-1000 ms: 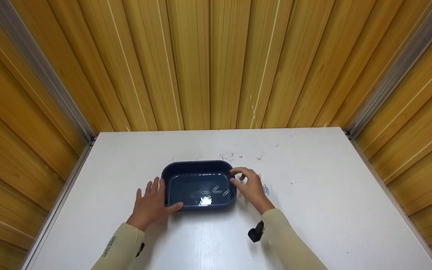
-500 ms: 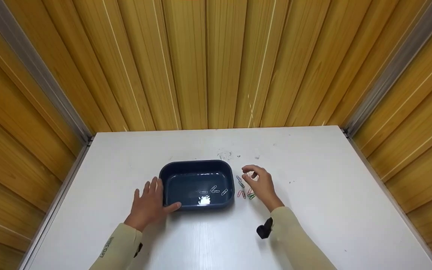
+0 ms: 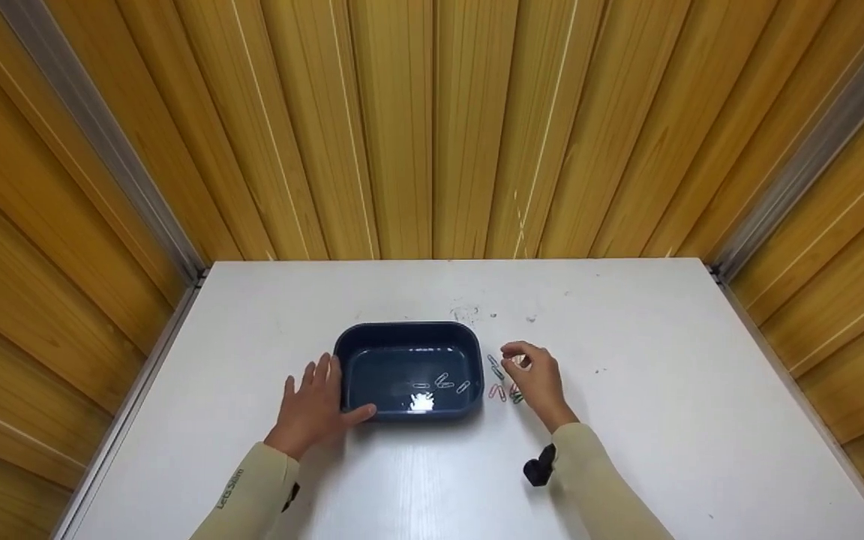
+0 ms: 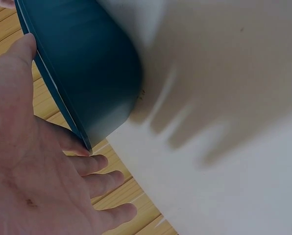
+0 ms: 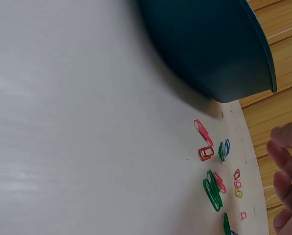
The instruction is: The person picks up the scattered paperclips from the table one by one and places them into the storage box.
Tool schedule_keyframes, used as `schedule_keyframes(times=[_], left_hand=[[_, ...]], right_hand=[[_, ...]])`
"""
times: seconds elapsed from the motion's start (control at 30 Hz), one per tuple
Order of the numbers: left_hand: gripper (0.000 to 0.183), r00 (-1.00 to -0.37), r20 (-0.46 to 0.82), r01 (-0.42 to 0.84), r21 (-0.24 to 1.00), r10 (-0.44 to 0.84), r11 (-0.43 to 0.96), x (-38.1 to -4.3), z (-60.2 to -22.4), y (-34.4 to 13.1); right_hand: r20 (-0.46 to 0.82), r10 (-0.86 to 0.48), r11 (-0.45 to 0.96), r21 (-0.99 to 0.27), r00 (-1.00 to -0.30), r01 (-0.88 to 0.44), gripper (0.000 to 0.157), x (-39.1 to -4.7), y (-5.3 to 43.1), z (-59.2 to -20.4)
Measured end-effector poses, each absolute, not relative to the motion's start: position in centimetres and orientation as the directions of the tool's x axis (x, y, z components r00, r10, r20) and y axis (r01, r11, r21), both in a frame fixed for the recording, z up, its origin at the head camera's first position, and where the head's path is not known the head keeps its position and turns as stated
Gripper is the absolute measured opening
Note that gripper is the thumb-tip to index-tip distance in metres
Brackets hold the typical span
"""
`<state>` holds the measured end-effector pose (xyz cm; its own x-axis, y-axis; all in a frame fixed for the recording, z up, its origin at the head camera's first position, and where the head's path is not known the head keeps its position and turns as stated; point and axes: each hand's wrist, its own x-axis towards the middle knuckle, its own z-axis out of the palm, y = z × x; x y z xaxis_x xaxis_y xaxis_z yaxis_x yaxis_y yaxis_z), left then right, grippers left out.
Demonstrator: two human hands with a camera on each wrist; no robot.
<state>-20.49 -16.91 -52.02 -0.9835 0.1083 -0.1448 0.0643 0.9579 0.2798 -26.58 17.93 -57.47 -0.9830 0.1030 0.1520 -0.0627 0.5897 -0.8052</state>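
A dark blue rectangular tray (image 3: pixel 409 415) with rounded corners stands mid-table. Several pale paper clips (image 3: pixel 443 381) lie on its floor, towards the right. My left hand (image 3: pixel 313 409) rests against the tray's left end, fingers straight and thumb on the front rim. In the left wrist view that hand's palm (image 4: pixel 33 191) shows beside the tray wall (image 4: pixel 87 73). To the tray's right, my right hand (image 3: pixel 541 381) hovers over loose coloured paper clips (image 3: pixel 497 391). A gap separates its thumb and forefinger, and nothing shows between them. Green paper clips (image 5: pixel 213 192) lie below it in the right wrist view.
The white table (image 3: pixel 649 450) carries small dark marks behind the tray. Yellow wood-patterned panels (image 3: pixel 432 135) rise behind it and at both sides. A black wrist device (image 3: pixel 539 466) hangs under the right sleeve.
My right hand has left the tray's right rim and moved right, then lowered slightly over the loose paper clips. My left hand stays on the tray. The whole view has shifted a little.
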Motion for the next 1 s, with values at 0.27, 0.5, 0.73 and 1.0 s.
schedule_keyframes(times=[0.27, 0.5, 0.73, 1.0], left_hand=[[0.107, -0.983, -0.145, 0.065, 0.280, 0.109, 0.958, -20.7, -51.9, -16.7], [0.107, -0.985, -0.141, 0.062, 0.268, 0.103, 0.961, -20.6, -52.0, -16.9], [0.110, -0.984, -0.151, 0.050, 0.290, 0.097, 0.956, -20.5, -52.1, -16.9], [0.109, -0.985, -0.131, 0.065, 0.300, 0.108, 0.952, -20.4, -52.2, -16.7]], right_hand=[[0.101, 0.096, 0.598, -0.801, -0.990, -0.024, 0.021, -26.7, 18.6, -58.3], [0.086, 0.081, 0.608, -0.794, -0.993, -0.019, 0.023, -26.5, 18.3, -58.9], [0.072, 0.072, 0.633, -0.774, -0.995, -0.010, 0.025, -26.4, 18.0, -59.2], [0.049, 0.073, 0.645, -0.764, -0.996, 0.010, 0.027, -26.1, 18.1, -59.6]])
